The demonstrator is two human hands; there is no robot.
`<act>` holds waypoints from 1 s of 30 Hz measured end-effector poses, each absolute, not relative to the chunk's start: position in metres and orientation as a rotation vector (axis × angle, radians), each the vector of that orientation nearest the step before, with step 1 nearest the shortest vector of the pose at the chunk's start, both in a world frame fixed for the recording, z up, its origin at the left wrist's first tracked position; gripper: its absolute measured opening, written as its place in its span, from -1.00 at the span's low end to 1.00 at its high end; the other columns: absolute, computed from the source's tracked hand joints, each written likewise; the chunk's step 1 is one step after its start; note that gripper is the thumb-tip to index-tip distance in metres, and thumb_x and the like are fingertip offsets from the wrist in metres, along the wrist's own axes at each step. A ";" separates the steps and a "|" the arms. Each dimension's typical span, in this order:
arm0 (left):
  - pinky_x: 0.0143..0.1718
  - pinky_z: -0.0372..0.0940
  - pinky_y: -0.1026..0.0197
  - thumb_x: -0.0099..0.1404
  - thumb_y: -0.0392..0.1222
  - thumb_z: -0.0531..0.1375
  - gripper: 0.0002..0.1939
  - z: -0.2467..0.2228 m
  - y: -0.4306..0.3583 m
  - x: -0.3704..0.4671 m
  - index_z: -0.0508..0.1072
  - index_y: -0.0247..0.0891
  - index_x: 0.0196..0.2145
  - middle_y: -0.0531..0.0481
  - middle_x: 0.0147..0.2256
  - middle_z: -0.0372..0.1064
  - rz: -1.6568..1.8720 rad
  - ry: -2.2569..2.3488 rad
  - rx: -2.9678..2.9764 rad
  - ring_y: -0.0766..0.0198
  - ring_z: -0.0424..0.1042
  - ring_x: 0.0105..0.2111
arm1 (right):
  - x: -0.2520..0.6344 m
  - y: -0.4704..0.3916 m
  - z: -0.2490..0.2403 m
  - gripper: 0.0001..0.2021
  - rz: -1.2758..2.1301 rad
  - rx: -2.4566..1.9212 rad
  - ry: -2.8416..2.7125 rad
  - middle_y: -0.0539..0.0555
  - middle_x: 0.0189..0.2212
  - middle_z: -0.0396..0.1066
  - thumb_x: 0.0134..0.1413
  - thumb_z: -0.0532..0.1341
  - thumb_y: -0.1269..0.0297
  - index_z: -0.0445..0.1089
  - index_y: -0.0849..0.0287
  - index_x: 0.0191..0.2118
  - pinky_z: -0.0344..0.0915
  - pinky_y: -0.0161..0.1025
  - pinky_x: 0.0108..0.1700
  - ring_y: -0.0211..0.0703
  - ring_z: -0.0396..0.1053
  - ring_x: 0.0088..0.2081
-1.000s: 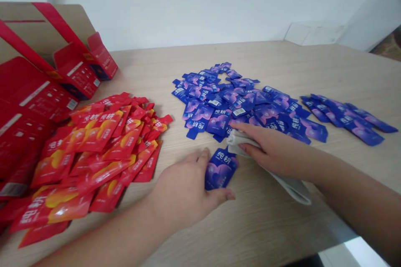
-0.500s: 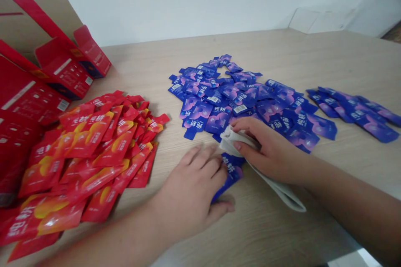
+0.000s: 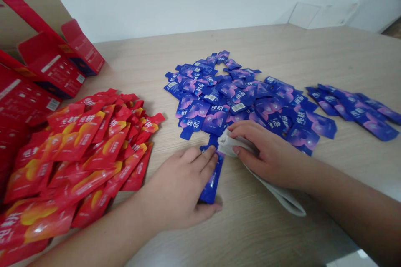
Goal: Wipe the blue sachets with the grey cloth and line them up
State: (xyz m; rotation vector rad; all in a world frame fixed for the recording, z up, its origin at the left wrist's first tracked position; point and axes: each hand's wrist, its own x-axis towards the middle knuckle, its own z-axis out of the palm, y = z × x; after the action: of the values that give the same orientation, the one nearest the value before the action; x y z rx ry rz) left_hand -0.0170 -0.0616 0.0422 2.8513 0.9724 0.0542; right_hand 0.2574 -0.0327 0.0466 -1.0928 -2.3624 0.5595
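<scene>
**Left Hand [image 3: 184, 187] on One Blue Sachet [image 3: 210, 190], Right Hand [image 3: 269, 154] on One Cloth [image 3: 227, 144]**

Two bare hands worked side by side, apart from each other, at the near part of a pale wooden table [image 3: 181, 238]. The left hand was half open, its fingers laid over the single sachet and its thumb set apart by the lower end. The sachet lay flat on the wood, just short of the main heap. The right hand was closed on the white cloth, folded long, thumb on one side and fingers on the other; the cloth's front end met the sachet's upper part.

To the left lay one pile of red sachets [image 3: 90, 146], overlapped too deeply to count. Beyond the hands spread one blue heap [image 3: 219, 91], also past counting, and well to its right a smaller blue group [image 3: 357, 108] of at least four. At far left stood at least three red boxes [image 3: 53, 66] before one brown carton [image 3: 44, 6]. One white box [image 3: 316, 14] sat at the back, by the wall [image 3: 194, 0].
</scene>
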 end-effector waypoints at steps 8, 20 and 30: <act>0.20 0.44 -0.28 0.33 0.40 0.29 -0.05 0.047 -0.066 -0.017 0.39 -0.43 0.37 -0.54 0.38 0.25 0.036 0.978 2.730 -0.38 0.47 0.24 | 0.252 -0.034 0.048 -0.78 0.455 -1.099 -2.589 0.21 0.12 0.54 0.48 0.19 0.25 0.53 0.12 0.08 0.46 0.16 0.22 0.14 0.48 0.16; 0.35 0.22 -0.38 0.32 0.42 0.32 -0.06 0.037 -0.062 -0.016 0.38 -0.32 0.39 -0.39 0.38 0.32 0.237 1.183 2.652 -0.37 0.33 0.35 | 0.244 -0.042 0.035 -0.81 0.416 -1.364 -2.515 0.15 -0.09 0.55 0.37 0.18 0.41 0.45 0.11 0.02 0.43 -0.03 -0.05 0.09 0.50 -0.05; 0.45 -0.06 -0.52 0.11 0.50 0.45 0.66 0.023 -0.060 -0.021 -0.72 -0.24 0.52 -0.60 0.49 -0.02 0.276 1.144 2.512 -0.38 0.04 0.50 | 0.231 -0.055 0.047 -0.76 0.710 -0.871 -2.388 0.15 0.13 0.51 0.31 0.23 0.48 0.47 0.07 0.01 0.43 -0.07 0.21 -0.03 0.47 0.17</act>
State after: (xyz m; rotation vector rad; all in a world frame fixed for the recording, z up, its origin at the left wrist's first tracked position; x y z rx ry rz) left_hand -0.0215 -0.0601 0.0228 2.5117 1.1437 0.2763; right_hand 0.2310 -0.0548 0.0466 -0.8712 -2.3876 0.7097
